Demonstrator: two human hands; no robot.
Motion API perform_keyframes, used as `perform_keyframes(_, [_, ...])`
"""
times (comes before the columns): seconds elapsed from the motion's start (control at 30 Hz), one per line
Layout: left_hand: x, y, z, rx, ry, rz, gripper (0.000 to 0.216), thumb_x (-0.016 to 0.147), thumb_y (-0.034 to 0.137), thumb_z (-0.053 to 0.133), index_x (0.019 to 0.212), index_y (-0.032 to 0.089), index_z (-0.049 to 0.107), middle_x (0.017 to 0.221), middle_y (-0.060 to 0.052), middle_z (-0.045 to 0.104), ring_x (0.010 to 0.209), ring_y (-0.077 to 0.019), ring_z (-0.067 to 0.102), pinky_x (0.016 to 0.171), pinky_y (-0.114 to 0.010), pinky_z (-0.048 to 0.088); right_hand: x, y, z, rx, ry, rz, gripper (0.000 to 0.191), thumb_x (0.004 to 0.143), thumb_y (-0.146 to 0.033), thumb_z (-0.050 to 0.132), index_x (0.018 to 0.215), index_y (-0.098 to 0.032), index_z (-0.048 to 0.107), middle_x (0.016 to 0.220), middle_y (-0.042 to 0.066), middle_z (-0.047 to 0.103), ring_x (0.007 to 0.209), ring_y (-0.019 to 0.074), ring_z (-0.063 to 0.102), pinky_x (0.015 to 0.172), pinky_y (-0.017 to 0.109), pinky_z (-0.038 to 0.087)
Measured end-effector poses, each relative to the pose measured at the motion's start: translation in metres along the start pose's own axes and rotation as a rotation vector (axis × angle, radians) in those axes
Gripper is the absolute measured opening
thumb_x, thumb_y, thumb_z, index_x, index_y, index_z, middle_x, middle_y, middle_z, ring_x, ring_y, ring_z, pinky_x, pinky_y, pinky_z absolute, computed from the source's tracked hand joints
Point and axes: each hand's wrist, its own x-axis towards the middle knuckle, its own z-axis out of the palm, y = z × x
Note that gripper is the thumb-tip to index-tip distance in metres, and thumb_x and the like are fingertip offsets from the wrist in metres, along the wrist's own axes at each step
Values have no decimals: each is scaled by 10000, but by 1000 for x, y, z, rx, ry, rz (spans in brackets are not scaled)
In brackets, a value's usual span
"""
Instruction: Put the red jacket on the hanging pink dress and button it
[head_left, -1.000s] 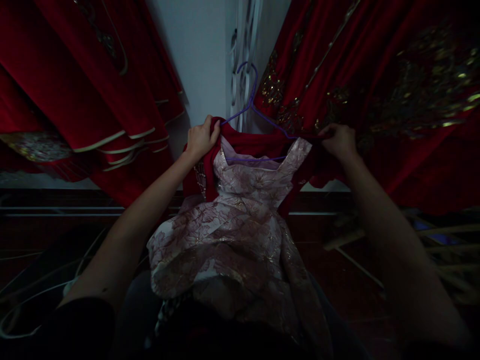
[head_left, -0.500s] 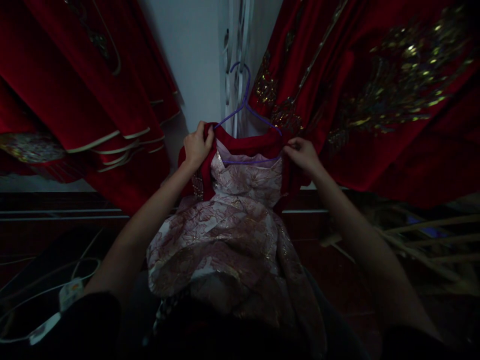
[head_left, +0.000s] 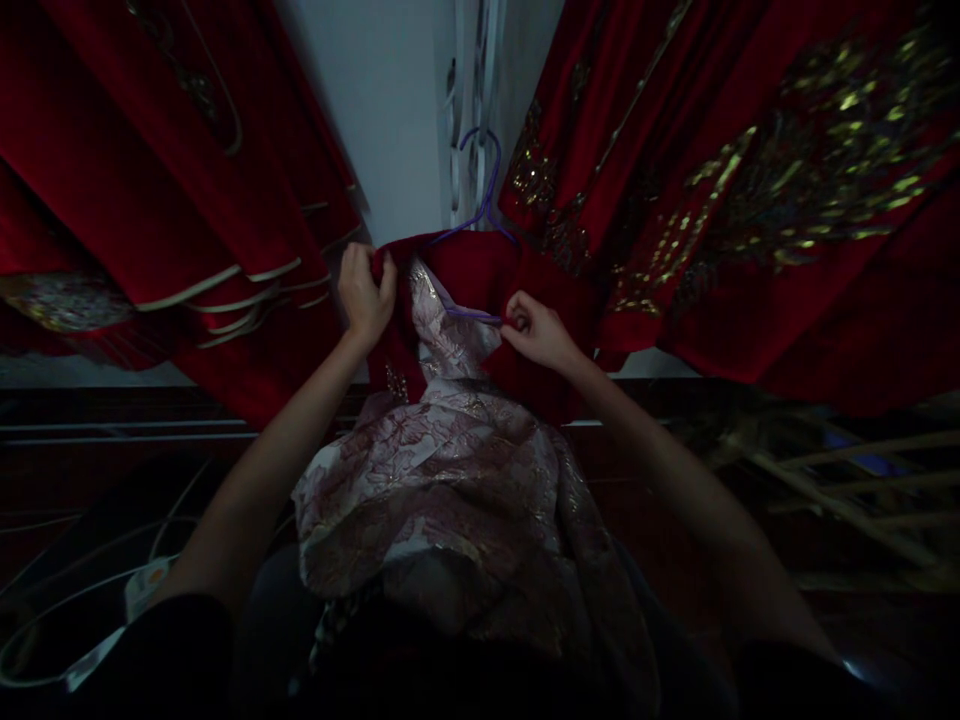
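Observation:
A red garment [head_left: 469, 262], perhaps a jacket, hangs on a purple hanger [head_left: 495, 185] together with a pale pink dress [head_left: 450, 450] of shiny patterned fabric. My left hand [head_left: 366, 295] pinches the red garment's edge at the left shoulder. On the other side, my right hand [head_left: 536, 328] is closed on the garment's right edge, drawn inward over the dress bodice. The hanger's lower bar shows at the neckline beside my right fingers. The dress skirt spreads down over my lap.
Red garments with pale trim [head_left: 217, 290] hang on the left. Red garments with gold sequins [head_left: 832, 150] hang on the right. A white metal rack [head_left: 480, 80] stands behind the hanger. Pale wooden slats [head_left: 862, 500] lie low right; a white cable [head_left: 67, 590] loops low left.
My right hand has moved inward and slightly down, pulling the red edge across the bodice. My left hand has shifted left with its edge. More red cloth now covers the hanger's shoulders.

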Motion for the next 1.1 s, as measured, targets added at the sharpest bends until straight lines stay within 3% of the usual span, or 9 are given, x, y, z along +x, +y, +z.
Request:
perform_keyframes(0.13, [-18, 0, -1, 29, -114, 33, 178, 838, 325, 544, 720, 205, 488, 666, -4, 496, 710, -167, 547, 718, -293, 407, -4, 3, 2, -70, 80, -58, 132, 698, -184, 519, 787, -234, 437, 694, -31, 486, 607, 121, 445, 603, 256, 367])
perform_keyframes(0.27, [-38, 22, 17, -36, -169, 26, 137, 824, 289, 524, 725, 210, 471, 602, 36, 433, 578, -124, 438, 622, -264, 354, 4, 3, 21, 47, 70, -51, 108, 703, -195, 491, 782, -235, 428, 713, -31, 467, 606, 117, 430, 587, 249, 362])
perform_keyframes(0.47, [-54, 47, 42, -340, -516, 54, 124, 742, 203, 509, 675, 207, 406, 616, 40, 402, 580, -115, 397, 581, -252, 330, 9, -2, 43, 329, -30, -72, 95, 701, -235, 489, 766, -233, 420, 742, -27, 434, 680, 121, 447, 661, 255, 392])
perform_keyframes(0.63, [-65, 42, 34, -450, -609, 55, 240, 660, 166, 601, 835, 214, 443, 705, 44, 464, 632, -112, 448, 605, -244, 379, 2, 1, 47, 428, -45, 2, 153, 685, -261, 533, 790, -239, 424, 776, -22, 459, 730, 133, 492, 702, 266, 425])
perform_keyframes(0.77, [-84, 41, 29, -406, -566, 6, 320, 706, 162, 584, 989, 220, 445, 800, 13, 536, 737, -127, 537, 715, -269, 438, -1, 0, 52, 458, 34, 50, 199, 685, -293, 574, 807, -247, 425, 817, -13, 491, 765, 143, 524, 722, 278, 454])
perform_keyframes(0.87, [-101, 41, 33, -451, -418, -108, 360, 744, 202, 604, 1048, 243, 416, 848, -4, 562, 807, -134, 584, 781, -289, 468, -4, -1, 53, 496, 59, 71, 238, 674, -311, 605, 853, -254, 458, 882, -2, 519, 803, 148, 536, 749, 289, 470])
perform_keyframes(0.97, [-114, 41, 38, -528, -269, -243, 330, 766, 247, 632, 1003, 258, 403, 849, -4, 575, 804, -129, 616, 753, -280, 493, -9, 3, 52, 544, 37, 97, 268, 671, -315, 596, 912, -262, 491, 939, 10, 547, 858, 157, 552, 792, 305, 485])
perform_keyframes(1.1, [-118, 42, 39, -547, -306, -304, 204, 809, 288, 618, 947, 240, 476, 894, -33, 622, 818, -137, 635, 701, -264, 504, -14, 14, 53, 591, 59, 117, 288, 672, -318, 632, 926, -260, 509, 973, 7, 570, 835, 143, 568, 814, 310, 499])
